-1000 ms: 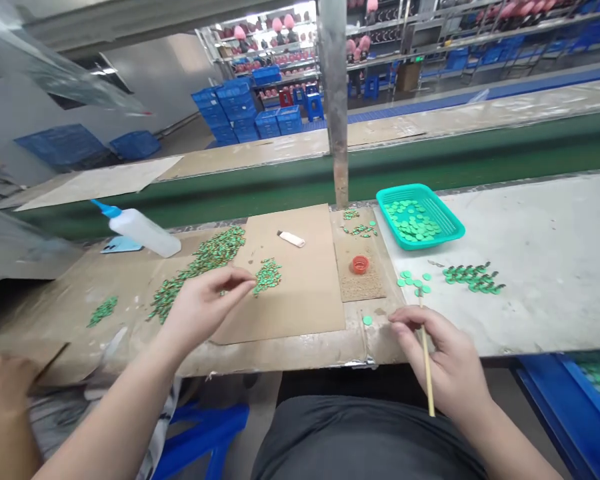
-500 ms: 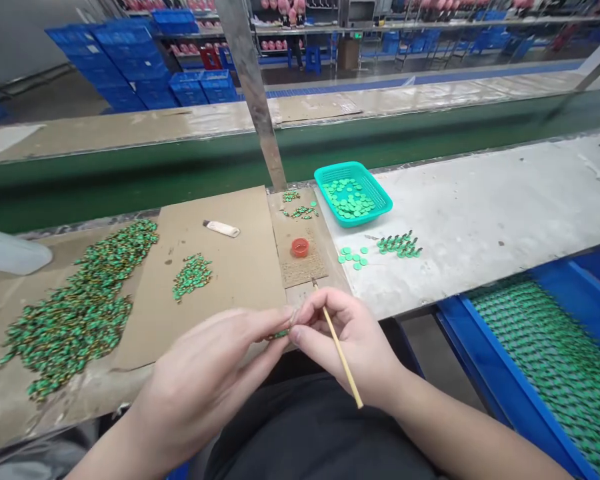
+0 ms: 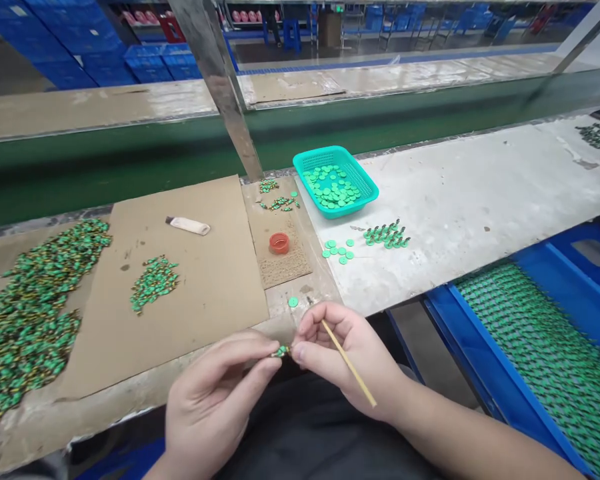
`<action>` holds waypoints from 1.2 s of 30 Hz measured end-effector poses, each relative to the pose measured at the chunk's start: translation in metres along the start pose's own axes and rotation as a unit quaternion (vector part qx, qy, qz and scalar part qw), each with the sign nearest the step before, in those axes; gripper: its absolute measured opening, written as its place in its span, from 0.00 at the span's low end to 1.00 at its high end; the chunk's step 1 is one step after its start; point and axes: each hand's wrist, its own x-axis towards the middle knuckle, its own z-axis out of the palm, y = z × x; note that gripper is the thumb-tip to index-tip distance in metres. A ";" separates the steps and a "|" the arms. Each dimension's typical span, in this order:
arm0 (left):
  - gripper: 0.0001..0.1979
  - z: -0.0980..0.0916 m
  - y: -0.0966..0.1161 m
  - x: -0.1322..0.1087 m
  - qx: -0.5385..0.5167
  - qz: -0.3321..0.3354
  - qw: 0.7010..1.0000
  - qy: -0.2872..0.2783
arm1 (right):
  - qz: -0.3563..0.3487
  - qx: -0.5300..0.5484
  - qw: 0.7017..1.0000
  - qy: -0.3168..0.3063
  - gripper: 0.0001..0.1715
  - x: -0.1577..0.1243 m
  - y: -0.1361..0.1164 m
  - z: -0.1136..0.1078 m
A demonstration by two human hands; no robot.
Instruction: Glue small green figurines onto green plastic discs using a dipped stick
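My left hand (image 3: 220, 393) and my right hand (image 3: 347, 357) meet at the near table edge, both pinching one small green piece (image 3: 281, 350) between their fingertips. A thin wooden stick (image 3: 349, 363) also lies in my right hand, slanting down to the right. A single green disc (image 3: 293, 302) lies on the table just above my hands. A small heap of green pieces (image 3: 154, 282) rests on the cardboard sheet (image 3: 205, 280).
A big pile of green pieces (image 3: 30, 313) covers the left. A red cap (image 3: 279, 243) sits on a small mat. A teal basket (image 3: 367, 185) holds green discs; loose discs (image 3: 338, 251) and standing pieces (image 3: 386, 235) lie near it. A blue crate (image 3: 545, 360) of green parts sits lower right.
My left hand came from the small heap to the table edge and joined my right hand on a green piece. The view swung right and down.
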 end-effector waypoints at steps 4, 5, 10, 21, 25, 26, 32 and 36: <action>0.04 -0.017 -0.021 0.021 0.077 -0.040 0.996 0.018 | -0.186 -0.320 0.928 0.038 0.32 0.007 -0.008 -0.037; 0.05 -0.019 -0.026 0.028 0.091 -0.054 0.994 0.008 | -0.214 -0.374 0.902 0.037 0.37 0.010 -0.013 -0.045; 0.07 -0.006 -0.044 0.053 0.105 -0.035 0.991 -0.071 | -0.298 -0.440 0.847 -0.002 0.29 0.029 -0.035 -0.055; 0.05 0.012 -0.052 0.046 0.120 -0.014 0.985 -0.119 | -0.342 -0.394 0.852 0.047 0.10 0.035 -0.022 -0.051; 0.06 0.015 -0.053 0.048 0.136 -0.004 0.984 -0.115 | -0.277 -0.494 0.824 -0.016 0.12 0.035 -0.025 -0.060; 0.06 0.015 -0.054 0.048 0.142 0.000 0.983 -0.118 | -0.258 -0.504 0.823 -0.027 0.13 0.035 -0.025 -0.062; 0.06 0.017 -0.056 0.049 0.162 0.022 0.978 -0.131 | -0.230 -0.509 0.829 -0.021 0.15 0.035 -0.021 -0.064; 0.05 0.017 -0.055 0.050 0.162 0.035 0.977 -0.133 | -0.229 -0.499 0.835 -0.034 0.15 0.035 -0.022 -0.063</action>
